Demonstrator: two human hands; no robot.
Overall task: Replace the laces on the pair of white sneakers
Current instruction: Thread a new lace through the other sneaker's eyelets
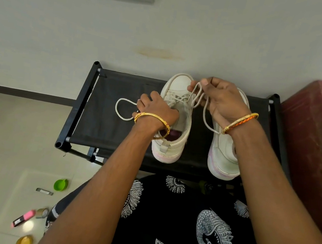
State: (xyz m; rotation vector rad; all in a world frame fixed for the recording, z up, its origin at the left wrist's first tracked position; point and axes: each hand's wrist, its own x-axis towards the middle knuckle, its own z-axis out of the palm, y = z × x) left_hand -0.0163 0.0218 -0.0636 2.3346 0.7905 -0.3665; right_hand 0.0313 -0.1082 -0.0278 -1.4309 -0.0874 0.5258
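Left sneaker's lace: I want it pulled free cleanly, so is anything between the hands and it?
Nothing visible. The right hand already pinches the lace above the left sneaker; the left hand grips its other loop beside the shoe.

Rack (pixel 105 103) — matt black cloth shelf, black tube frame. On it, sneakers (pixel 179 112): smooth white leather-like uppers, scuffed; lace (pixel 120 108) — woven white cord. Below the rack, glossy floor tiles (pixel 1 142).
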